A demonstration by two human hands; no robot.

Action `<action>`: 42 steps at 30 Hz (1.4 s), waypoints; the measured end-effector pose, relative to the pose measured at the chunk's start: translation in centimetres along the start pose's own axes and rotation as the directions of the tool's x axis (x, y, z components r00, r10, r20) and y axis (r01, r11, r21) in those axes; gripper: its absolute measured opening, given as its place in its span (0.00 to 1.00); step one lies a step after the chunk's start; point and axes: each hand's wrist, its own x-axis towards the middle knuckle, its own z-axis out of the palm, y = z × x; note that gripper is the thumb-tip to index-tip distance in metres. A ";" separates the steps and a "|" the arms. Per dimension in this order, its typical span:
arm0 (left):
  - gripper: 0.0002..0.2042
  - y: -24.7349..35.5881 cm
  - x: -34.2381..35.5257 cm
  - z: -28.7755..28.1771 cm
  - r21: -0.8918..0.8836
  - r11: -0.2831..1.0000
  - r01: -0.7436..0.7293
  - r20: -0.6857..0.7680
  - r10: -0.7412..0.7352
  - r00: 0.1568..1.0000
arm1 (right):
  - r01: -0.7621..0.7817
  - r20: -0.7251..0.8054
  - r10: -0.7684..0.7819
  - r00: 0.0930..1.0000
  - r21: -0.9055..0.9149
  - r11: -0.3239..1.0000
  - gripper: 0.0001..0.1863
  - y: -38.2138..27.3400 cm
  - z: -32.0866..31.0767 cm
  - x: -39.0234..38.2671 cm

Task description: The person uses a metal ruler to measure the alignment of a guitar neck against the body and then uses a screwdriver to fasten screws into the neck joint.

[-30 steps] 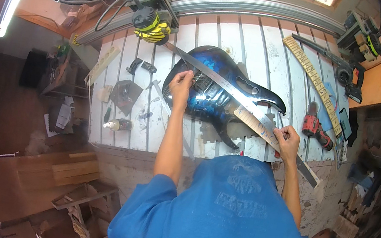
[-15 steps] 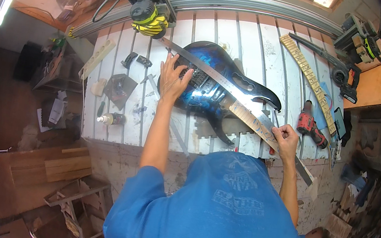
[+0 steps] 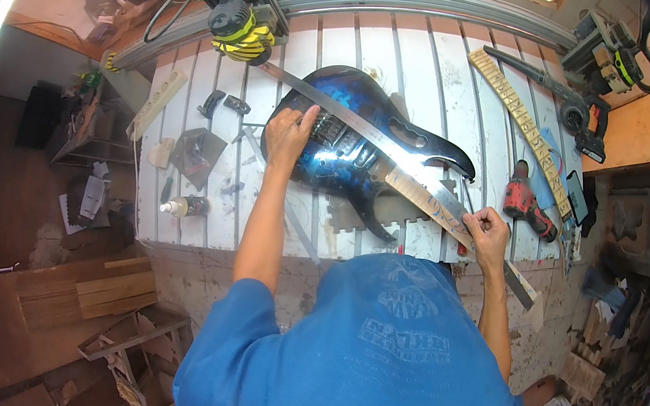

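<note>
A glossy blue-and-black electric guitar body point(image 3: 331, 162) lies on the white slatted bench, with a dark bridge near its left end. A long steel ruler point(image 3: 381, 140) runs diagonally across it, down along the pale wooden neck point(image 3: 422, 198) and past the bench's front edge. My left hand point(image 3: 287, 137) rests on the body's left end beside the bridge, fingers bent against it and thumb up near the ruler. My right hand point(image 3: 486, 237) pinches the lower part of the ruler above the neck. The fingertips of the left hand are partly hidden.
Right of the guitar are a red cordless drill point(image 3: 523, 201), a yellow slotted strip point(image 3: 519, 114) and a black cordless blower point(image 3: 578, 115). Leftward lie a small bottle point(image 3: 188, 206) and a power strip point(image 3: 159, 103). A rail-mounted router point(image 3: 242, 27) stands at the far left.
My left hand has gone from spread fingers to a bent, closed shape, slightly lower on the guitar body. The right hand keeps its pinch on the ruler. The whole view has shifted slightly.
</note>
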 end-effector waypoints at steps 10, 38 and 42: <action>0.27 -0.8 -0.9 1.2 0.230 0.967 0.114 -0.205 -0.066 0.976 | 0.050 0.015 -0.050 0.999 -0.004 0.999 0.13 0.6 -0.2 0.2; 0.20 -1.0 -2.6 3.4 -0.221 0.966 0.133 -0.127 -0.164 0.978 | 0.218 -0.036 -0.267 0.963 -0.478 0.851 0.13 0.6 2.5 -1.1; 0.21 -1.4 -2.7 3.8 -0.151 0.982 0.116 -0.122 -0.135 0.983 | 0.211 -0.050 -0.267 0.963 -0.477 0.853 0.13 0.7 2.6 -1.2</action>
